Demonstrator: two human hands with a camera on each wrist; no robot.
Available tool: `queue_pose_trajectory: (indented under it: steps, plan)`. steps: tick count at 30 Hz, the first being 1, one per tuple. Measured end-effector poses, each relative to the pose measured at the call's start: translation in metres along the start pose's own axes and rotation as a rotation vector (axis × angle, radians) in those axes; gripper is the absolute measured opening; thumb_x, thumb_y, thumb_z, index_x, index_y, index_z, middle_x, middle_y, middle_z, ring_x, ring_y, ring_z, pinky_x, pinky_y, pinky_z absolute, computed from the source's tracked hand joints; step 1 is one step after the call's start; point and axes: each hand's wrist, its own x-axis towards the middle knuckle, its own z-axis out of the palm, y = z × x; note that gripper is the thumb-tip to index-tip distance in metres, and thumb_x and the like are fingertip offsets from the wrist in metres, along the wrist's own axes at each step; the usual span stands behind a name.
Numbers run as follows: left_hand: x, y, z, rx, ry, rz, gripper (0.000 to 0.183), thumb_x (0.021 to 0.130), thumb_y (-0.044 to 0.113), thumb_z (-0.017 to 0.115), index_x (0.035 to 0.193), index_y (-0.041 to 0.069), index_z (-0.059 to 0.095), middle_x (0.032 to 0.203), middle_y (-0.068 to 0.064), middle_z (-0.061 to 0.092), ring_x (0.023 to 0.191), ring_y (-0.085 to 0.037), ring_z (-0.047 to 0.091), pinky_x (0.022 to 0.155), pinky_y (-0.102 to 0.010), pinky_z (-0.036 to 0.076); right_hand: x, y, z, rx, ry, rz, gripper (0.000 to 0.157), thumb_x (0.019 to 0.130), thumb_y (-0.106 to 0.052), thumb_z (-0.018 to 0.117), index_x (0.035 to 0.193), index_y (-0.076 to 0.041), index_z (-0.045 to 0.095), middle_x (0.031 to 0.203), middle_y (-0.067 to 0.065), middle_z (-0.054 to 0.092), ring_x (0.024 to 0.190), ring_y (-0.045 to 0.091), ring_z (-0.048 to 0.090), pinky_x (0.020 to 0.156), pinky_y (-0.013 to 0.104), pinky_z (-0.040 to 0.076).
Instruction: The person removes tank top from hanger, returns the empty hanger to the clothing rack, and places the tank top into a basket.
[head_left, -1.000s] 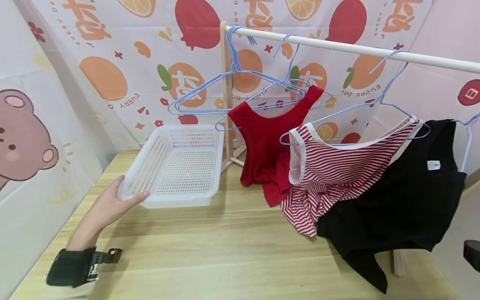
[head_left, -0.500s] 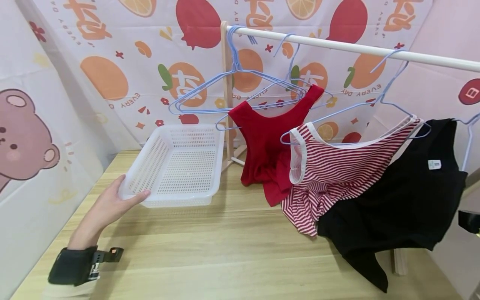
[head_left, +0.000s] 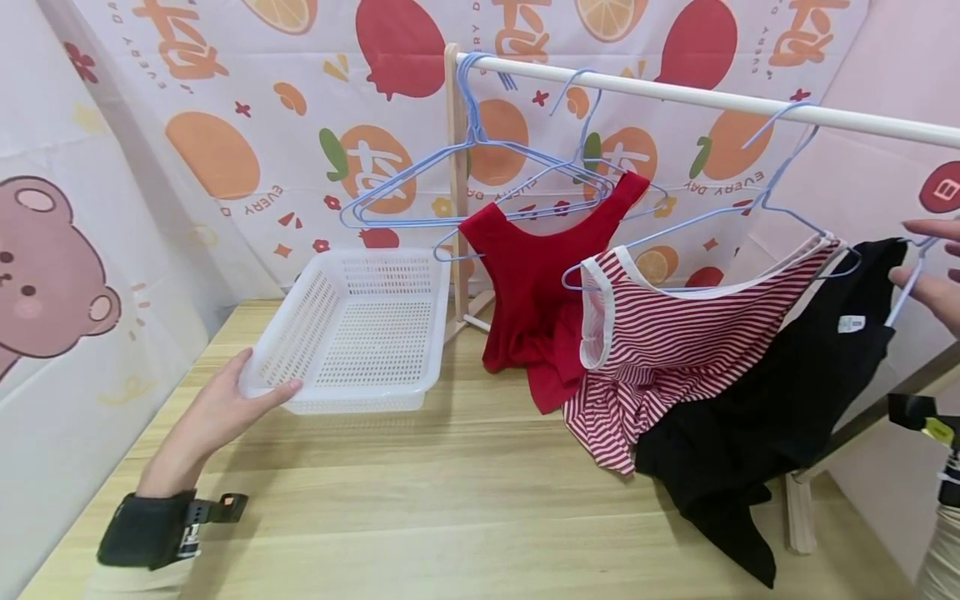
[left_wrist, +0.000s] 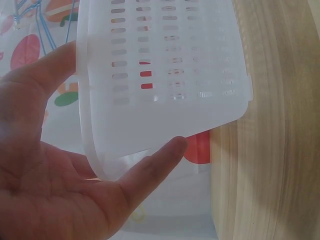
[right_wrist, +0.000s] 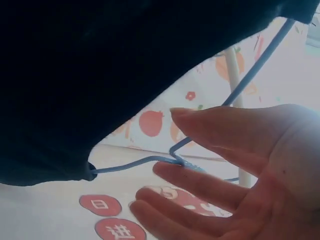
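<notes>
Grips a white basket [head_left: 375,390] at its near left corner with the left hand [head_left: 217,414], laying the thumb along the outside of the near wall and reaching around the left side with the fingers, partly hidden behind the rim in the head view. As for the basket: stands on the bench [head_left: 375,500], left of the rack [head_left: 460,192], open side up, showing slotted walls and floor. At the right edge, reaches out with the right hand [right_wrist: 280,172], spreading thumb and fingers around a blue hanger [right_wrist: 260,62] near its neck, with the thumb apart from the forefinger. Cannot tell about actual contact there. Carries on that hanger a black top [head_left: 780,408], showing a small pale label [head_left: 851,323] near the neckline. Also carries, farther left along the white rail [head_left: 675,92], a red-and-white striped top [head_left: 690,333], then a red top [head_left: 540,275], each on a separate blue hanger, and, at the left end, a bunch of hangers [head_left: 472,117] just beside the wooden post. Backed by a fruit-printed cloth [head_left: 300,50], with a pink bear [head_left: 52,258] at the left. Wears a black band [head_left: 146,529] on the left wrist.
</notes>
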Motion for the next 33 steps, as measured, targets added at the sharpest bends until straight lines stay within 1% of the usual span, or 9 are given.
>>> queue_pose_trajectory:
  steps: [4, 8, 10, 15, 17, 22, 25, 28, 33]
  plan:
    - [0.0, -0.002, 0.001, 0.004, -0.004, -0.004, 0.109, 0.098, 0.053, 0.063, 0.161, -0.009, -0.001, 0.153, -0.043, 0.031, 0.133, -0.053, 0.04, 0.103, -0.07, 0.036, 0.001, -0.008, 0.006, 0.055, 0.014, 0.062, 0.048, 0.107, -0.023, 0.053, 0.151, -0.04, 0.049, 0.166, -0.015, 0.035, 0.158, 0.021, 0.027, 0.127, 0.031, 0.022]
    - [-0.001, -0.004, 0.001, 0.013, -0.009, -0.009, 0.109, 0.099, 0.054, 0.063, 0.161, -0.009, -0.002, 0.154, -0.044, 0.03, 0.133, -0.053, 0.04, 0.102, -0.069, 0.037, -0.005, -0.025, 0.005, -0.01, 0.05, 0.029, 0.042, 0.108, -0.025, 0.051, 0.149, -0.035, 0.053, 0.161, -0.012, 0.043, 0.153, 0.007, 0.034, 0.122, 0.017, 0.024]
    - [-0.001, -0.005, 0.001, 0.014, -0.009, -0.007, 0.109, 0.099, 0.054, 0.063, 0.161, -0.009, -0.001, 0.153, -0.043, 0.031, 0.133, -0.053, 0.041, 0.102, -0.069, 0.037, -0.012, -0.045, 0.001, -0.031, 0.046, 0.014, 0.041, 0.108, -0.025, 0.051, 0.148, -0.027, 0.056, 0.161, -0.001, 0.046, 0.153, 0.016, 0.038, 0.121, 0.015, 0.025]
    - [0.0, -0.005, 0.001, 0.015, -0.009, -0.007, 0.11, 0.099, 0.054, 0.062, 0.161, -0.009, -0.003, 0.154, -0.044, 0.029, 0.135, -0.054, 0.039, 0.104, -0.07, 0.035, -0.028, -0.099, -0.01, -0.025, 0.045, -0.045, 0.04, 0.106, -0.019, 0.057, 0.143, -0.004, 0.06, 0.154, 0.018, 0.052, 0.14, -0.011, 0.041, 0.116, 0.011, 0.028]
    - [0.0, -0.004, 0.001, 0.012, -0.013, -0.013, 0.11, 0.099, 0.055, 0.062, 0.161, -0.008, -0.004, 0.155, -0.044, 0.027, 0.136, -0.055, 0.038, 0.104, -0.071, 0.035, -0.031, -0.106, -0.01, -0.003, 0.073, -0.082, 0.037, 0.104, -0.017, 0.06, 0.137, 0.0, 0.064, 0.149, -0.009, 0.058, 0.12, -0.029, 0.036, 0.112, 0.006, 0.03]
    - [0.0, -0.003, 0.0, 0.017, -0.011, -0.011, 0.111, 0.099, 0.055, 0.062, 0.16, -0.008, -0.005, 0.155, -0.045, 0.026, 0.135, -0.055, 0.038, 0.104, -0.072, 0.034, -0.022, -0.091, -0.003, 0.102, 0.11, -0.16, 0.032, 0.099, -0.014, 0.068, 0.126, 0.003, 0.071, 0.108, -0.053, 0.045, 0.103, -0.03, 0.041, 0.106, 0.003, 0.035]
    - [0.0, -0.002, 0.0, 0.021, -0.005, -0.002, 0.111, 0.099, 0.054, 0.063, 0.16, -0.009, -0.004, 0.155, -0.045, 0.028, 0.135, -0.055, 0.039, 0.104, -0.072, 0.034, -0.023, -0.106, -0.002, 0.205, 0.134, -0.192, 0.026, 0.097, -0.01, 0.07, 0.119, -0.021, 0.077, 0.103, -0.05, 0.051, 0.094, -0.023, 0.047, 0.096, 0.002, 0.041]
    - [0.0, -0.002, 0.0, 0.024, -0.004, 0.0, 0.111, 0.098, 0.054, 0.063, 0.16, -0.009, -0.003, 0.154, -0.045, 0.029, 0.134, -0.055, 0.04, 0.103, -0.072, 0.035, -0.024, -0.116, 0.0, 0.266, 0.169, -0.192, 0.04, 0.097, -0.006, 0.07, 0.103, -0.045, 0.071, 0.095, -0.047, 0.053, 0.083, -0.015, 0.045, 0.081, 0.001, 0.038]
    - [0.0, -0.002, 0.0, 0.025, -0.009, -0.008, 0.112, 0.098, 0.055, 0.062, 0.16, -0.009, -0.005, 0.155, -0.045, 0.025, 0.136, -0.057, 0.037, 0.105, -0.073, 0.033, -0.023, -0.128, 0.002, 0.156, 0.217, -0.083, 0.022, 0.099, -0.004, 0.066, 0.118, -0.008, 0.077, 0.091, -0.046, 0.042, 0.08, -0.017, 0.039, 0.079, 0.003, 0.032]
